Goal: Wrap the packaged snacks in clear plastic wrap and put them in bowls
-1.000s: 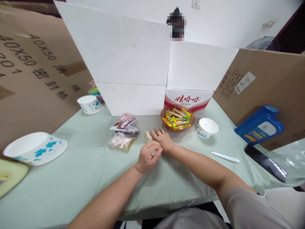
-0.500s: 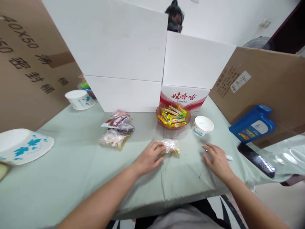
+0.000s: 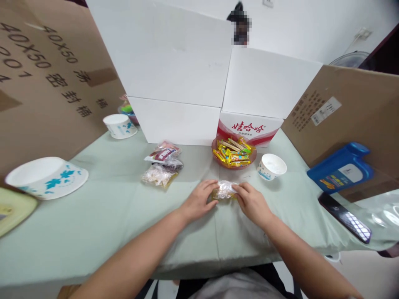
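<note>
A small clear snack packet lies on the pale green tablecloth just in front of me. My left hand grips its left end with curled fingers. My right hand pinches its right end. A little farther back, a red dish of yellow wrapped sweets stands beside a small white paper cup. To the left of the hands lie two more snack bags.
White boxes and brown cartons wall in the table. A blue bottle and a black phone lie at right. A white bowl with blue print and another paper cup stand at left.
My right hand has come back from the pen at the right and taken the packet's right end. My left hand has stayed on the packet's left end.
</note>
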A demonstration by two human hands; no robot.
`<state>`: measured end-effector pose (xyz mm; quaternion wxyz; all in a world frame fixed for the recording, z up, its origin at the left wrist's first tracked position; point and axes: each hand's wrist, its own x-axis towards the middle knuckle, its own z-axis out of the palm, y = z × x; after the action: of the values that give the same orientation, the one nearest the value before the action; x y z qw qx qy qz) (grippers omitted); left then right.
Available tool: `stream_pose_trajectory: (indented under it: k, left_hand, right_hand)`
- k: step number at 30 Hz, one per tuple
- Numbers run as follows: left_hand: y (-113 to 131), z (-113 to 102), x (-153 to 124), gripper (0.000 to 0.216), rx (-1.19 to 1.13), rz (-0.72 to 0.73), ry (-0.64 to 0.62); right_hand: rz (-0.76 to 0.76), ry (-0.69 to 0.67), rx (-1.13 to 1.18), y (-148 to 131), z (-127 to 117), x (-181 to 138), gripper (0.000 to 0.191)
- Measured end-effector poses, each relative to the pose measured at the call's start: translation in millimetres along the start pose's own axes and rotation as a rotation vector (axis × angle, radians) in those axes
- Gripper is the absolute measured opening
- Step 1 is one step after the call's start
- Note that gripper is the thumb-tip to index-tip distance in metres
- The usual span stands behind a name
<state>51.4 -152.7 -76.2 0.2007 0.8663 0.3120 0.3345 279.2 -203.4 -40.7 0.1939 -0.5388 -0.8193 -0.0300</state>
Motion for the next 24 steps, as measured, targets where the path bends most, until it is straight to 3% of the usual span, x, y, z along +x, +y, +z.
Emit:
stream_pose_trajectory:
  k: [3, 5, 11, 14, 16, 19, 22, 24]
  left_hand:
    - [-3, 0, 1, 0.032, -0.004, 0.029, -0.05]
    - [-3, 0, 1, 0.03, -0.003, 0.033, -0.048]
    - [-1, 1, 0, 0.032, 0.004, 0.007, -0.048]
    - [1, 2, 1, 0.031, 0.005, -0.011, -0.042]
    - [2, 2, 1, 0.031, 0.006, -0.015, -0.042]
    - [2, 2, 1, 0.03, 0.002, -0.013, -0.047]
    - [3, 0, 1, 0.028, -0.006, -0.003, -0.048]
    - [3, -2, 1, 0.028, -0.011, 0.011, -0.049]
  right_hand:
    - [-0.049, -0.135, -0.116, -13, 2, 16, 0.026]
    - [-0.014, -0.155, -0.154, -6, -1, 13, 0.026]
    - [0.271, -0.189, -0.306, 66, -13, -37, 0.023]
    - [0.378, -0.135, -0.396, 85, -12, -54, 0.016]
    - [0.342, -0.012, -0.339, 79, -8, -52, 0.016]
    - [0.17, 0.124, -0.044, 48, 3, -32, 0.033]
    - [0.094, 0.104, 0.183, 14, 17, -5, 0.051]
    - [0.129, 0.073, 0.225, 0, 26, 9, 0.05]
